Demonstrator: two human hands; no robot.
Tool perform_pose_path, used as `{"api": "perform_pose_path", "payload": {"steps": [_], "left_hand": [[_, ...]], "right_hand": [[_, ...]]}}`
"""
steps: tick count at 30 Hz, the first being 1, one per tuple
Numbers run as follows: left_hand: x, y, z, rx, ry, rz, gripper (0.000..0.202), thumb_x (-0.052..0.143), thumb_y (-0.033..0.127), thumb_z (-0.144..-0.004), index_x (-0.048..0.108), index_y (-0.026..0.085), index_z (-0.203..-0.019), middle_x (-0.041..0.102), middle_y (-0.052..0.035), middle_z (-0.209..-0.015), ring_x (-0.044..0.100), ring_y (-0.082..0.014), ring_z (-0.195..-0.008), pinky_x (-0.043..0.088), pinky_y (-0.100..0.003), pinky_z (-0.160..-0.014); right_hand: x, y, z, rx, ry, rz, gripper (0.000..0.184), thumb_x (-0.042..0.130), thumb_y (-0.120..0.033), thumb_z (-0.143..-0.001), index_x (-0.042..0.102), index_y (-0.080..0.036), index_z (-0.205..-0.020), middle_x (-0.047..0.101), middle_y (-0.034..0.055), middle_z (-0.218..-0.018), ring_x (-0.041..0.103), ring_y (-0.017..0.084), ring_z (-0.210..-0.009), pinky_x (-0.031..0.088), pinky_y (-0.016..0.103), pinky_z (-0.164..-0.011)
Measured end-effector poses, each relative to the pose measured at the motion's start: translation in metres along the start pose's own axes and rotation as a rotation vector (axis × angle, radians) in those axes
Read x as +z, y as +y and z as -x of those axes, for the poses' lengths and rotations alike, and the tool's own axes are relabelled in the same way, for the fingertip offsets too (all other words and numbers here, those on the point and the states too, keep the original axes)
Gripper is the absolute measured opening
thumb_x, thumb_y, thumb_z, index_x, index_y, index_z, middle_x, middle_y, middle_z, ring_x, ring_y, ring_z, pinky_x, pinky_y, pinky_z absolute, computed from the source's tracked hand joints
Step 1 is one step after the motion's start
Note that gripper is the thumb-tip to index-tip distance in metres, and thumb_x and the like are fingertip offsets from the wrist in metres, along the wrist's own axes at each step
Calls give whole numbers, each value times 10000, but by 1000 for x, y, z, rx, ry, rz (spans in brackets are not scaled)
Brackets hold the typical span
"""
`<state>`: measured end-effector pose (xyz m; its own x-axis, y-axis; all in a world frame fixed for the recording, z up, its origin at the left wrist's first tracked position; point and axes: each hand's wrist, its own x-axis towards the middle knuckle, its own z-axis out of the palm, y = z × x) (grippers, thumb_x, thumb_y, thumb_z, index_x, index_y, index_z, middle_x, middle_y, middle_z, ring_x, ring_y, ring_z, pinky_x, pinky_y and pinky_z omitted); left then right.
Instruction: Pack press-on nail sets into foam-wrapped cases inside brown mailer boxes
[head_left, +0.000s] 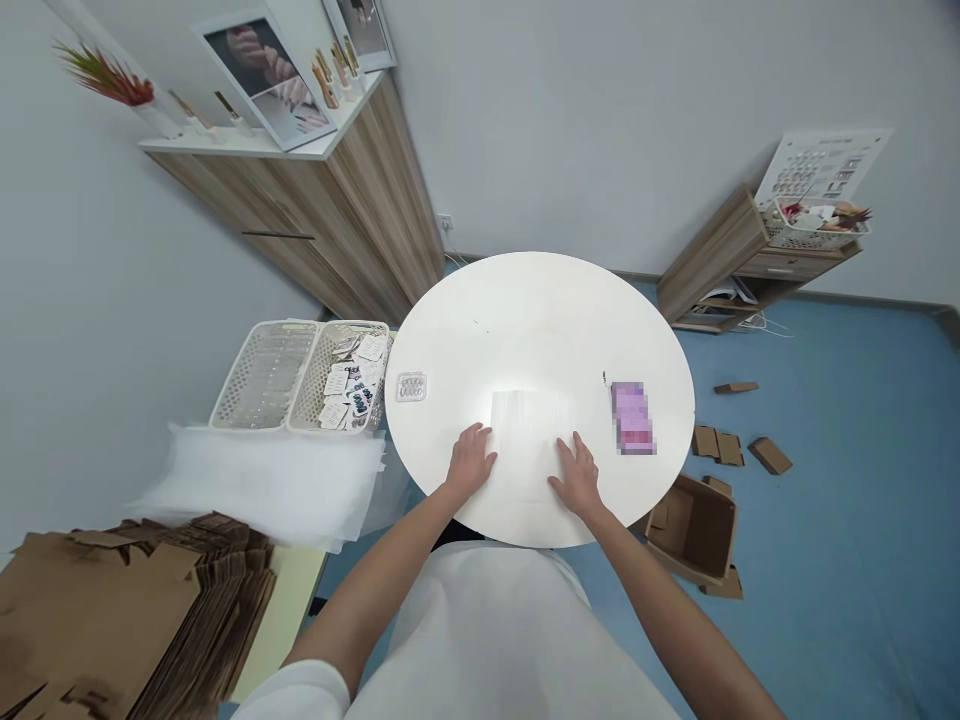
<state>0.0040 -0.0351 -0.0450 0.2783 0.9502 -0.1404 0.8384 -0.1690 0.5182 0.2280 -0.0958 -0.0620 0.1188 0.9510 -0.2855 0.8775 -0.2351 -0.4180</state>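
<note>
A thin white translucent sheet, like packing foam, (525, 440) lies flat on the round white table (540, 310) in front of me. At its left edge rests my left hand (471, 462), fingers spread, thumb toward the sheet. My right hand (577, 476) lies on the other side with its fingers apart, touching or just over the sheet's right part; which of these I cannot tell. Neither hand grips anything. Near the table's left rim is a small clear case (411, 387) holding rows of small pale pieces. A blurred purple rectangular item (634, 418) lies right of my right hand.
Left of the table stand a white basket with cards (349, 385) and another with clear packs (268, 375). White foam sheets (262, 480) and stacked flat cardboard (112, 620) lie nearer. An open carton (690, 525) and small brown boxes (770, 456) are on the floor at right.
</note>
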Motion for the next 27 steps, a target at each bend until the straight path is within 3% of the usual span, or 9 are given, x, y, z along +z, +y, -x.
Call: {"api": "perform_pose_path", "payload": {"steps": [3, 5, 10, 20, 24, 27], "left_hand": [[4, 2, 8, 272, -163, -187, 472, 468, 323, -780, 375, 271, -1240, 286, -46, -1381, 194, -241, -1286, 177, -412, -1025], [9, -1, 10, 350, -227, -293, 522, 458, 342, -784, 321, 268, -1283, 234, -39, -1408, 123, -252, -1305, 131, -454, -1030], [18, -14, -1, 326, -271, -442, 599, 486, 348, -771, 276, 232, -1320, 195, -77, -1419, 46, -291, -1309, 104, -520, -1009], [11, -17, -22, 315, -305, -363, 646, 538, 296, -734, 279, 214, -1320, 192, -90, -1418, 10, -290, -1311, 65, -521, -1022], [-2, -24, -19, 278, -278, -270, 648, 518, 306, -741, 255, 209, -1325, 162, -94, -1426, 11, -276, -1313, 67, -505, -1027], [-23, -44, -15, 137, -202, -165, 627, 478, 334, -767, 230, 207, -1328, 120, -106, -1432, 24, -274, -1314, 95, -497, -1022]], "right_hand": [[8, -5, 6, -62, -72, 141, 609, 479, -303, -751, 259, -218, -1313, 81, 86, -1443, 81, 261, -1306, 200, 435, -975], [12, -9, 8, -57, -117, 198, 597, 439, -326, -776, 240, -198, -1323, 92, 88, -1442, 63, 249, -1310, 182, 424, -980], [16, -20, 2, -4, -131, 241, 561, 352, -341, -818, 207, -181, -1335, 112, 91, -1438, 71, 238, -1310, 186, 430, -968], [11, -29, -9, 59, -95, 162, 531, 385, -341, -797, 281, -186, -1294, 149, 117, -1424, 117, 266, -1299, 206, 458, -954], [9, -44, -14, 39, 15, 102, 512, 402, -329, -786, 313, -191, -1270, 164, 131, -1415, 137, 285, -1292, 216, 479, -953], [8, -69, -27, -17, 44, 29, 486, 404, -317, -783, 340, -205, -1252, 198, 119, -1404, 180, 282, -1280, 235, 482, -956]]}}
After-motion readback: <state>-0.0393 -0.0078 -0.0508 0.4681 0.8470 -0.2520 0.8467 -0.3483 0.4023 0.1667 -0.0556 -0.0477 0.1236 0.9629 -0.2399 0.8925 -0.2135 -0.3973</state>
